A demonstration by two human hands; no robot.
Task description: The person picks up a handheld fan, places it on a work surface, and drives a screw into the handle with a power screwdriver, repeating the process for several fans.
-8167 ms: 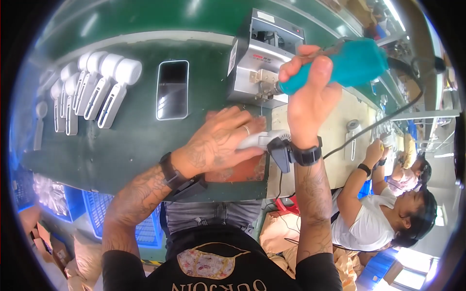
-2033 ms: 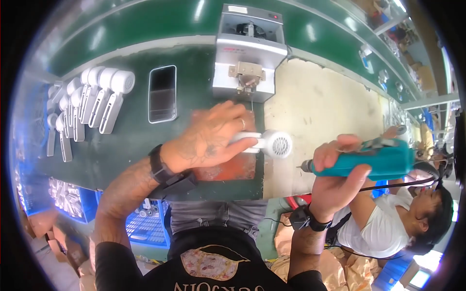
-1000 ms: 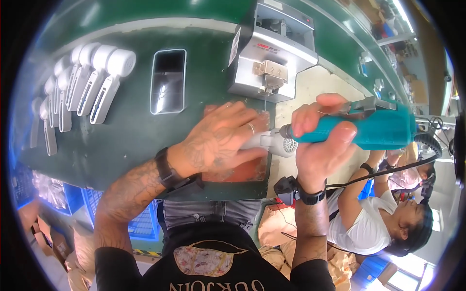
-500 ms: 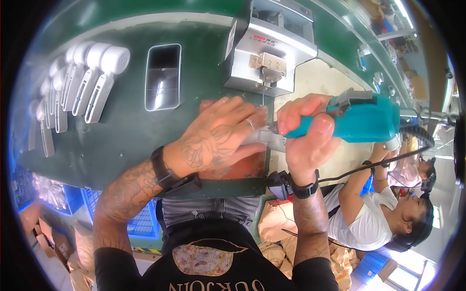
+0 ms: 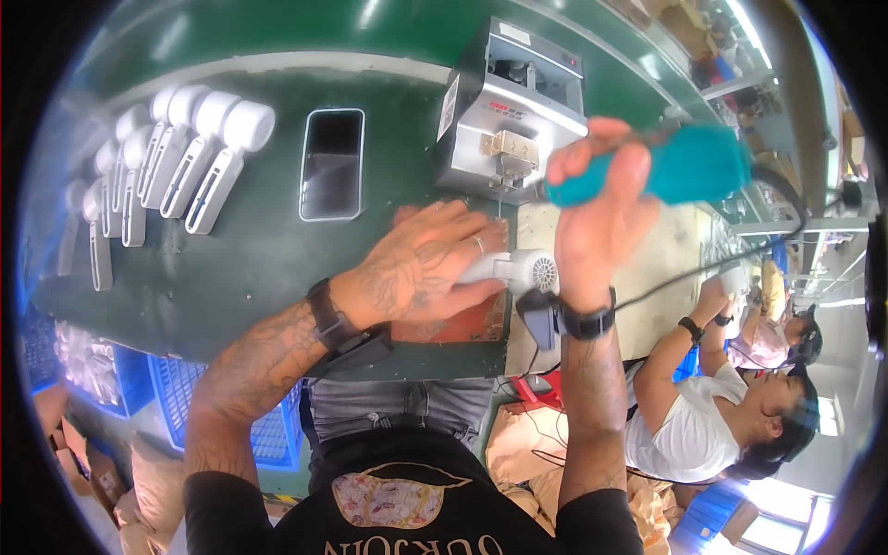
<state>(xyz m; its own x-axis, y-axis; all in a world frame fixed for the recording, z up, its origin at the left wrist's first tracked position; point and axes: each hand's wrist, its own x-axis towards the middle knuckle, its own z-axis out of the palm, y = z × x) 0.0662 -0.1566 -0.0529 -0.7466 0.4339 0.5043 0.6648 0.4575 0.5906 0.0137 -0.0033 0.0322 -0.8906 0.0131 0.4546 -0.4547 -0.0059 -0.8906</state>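
Observation:
My left hand [image 5: 416, 264] is closed around the handle of a small white handheld fan [image 5: 534, 271], pressing it down over a reddish board [image 5: 453, 328]. The round, grilled head of the fan sticks out to the right of my fingers; most of its handle is under the hand. In my right hand [image 5: 597, 222] is a teal electric screwdriver [image 5: 698, 166], raised above the fan and apart from it. The tool is smeared by motion, with its tip near the front of a grey screw feeder [image 5: 467, 139].
Several white fans [image 5: 217, 180] lie in a row at the left, beside a phone [image 5: 331, 176] on the green table. A black cord [image 5: 684, 284] trails from the screwdriver. A co-worker [image 5: 694, 407] sits at the right. Blue crates [image 5: 222, 393] stand below the table edge.
My right hand has lifted the screwdriver up and away from the fan toward the screw feeder, uncovering the fan's grilled head. My left hand still holds the fan on the board.

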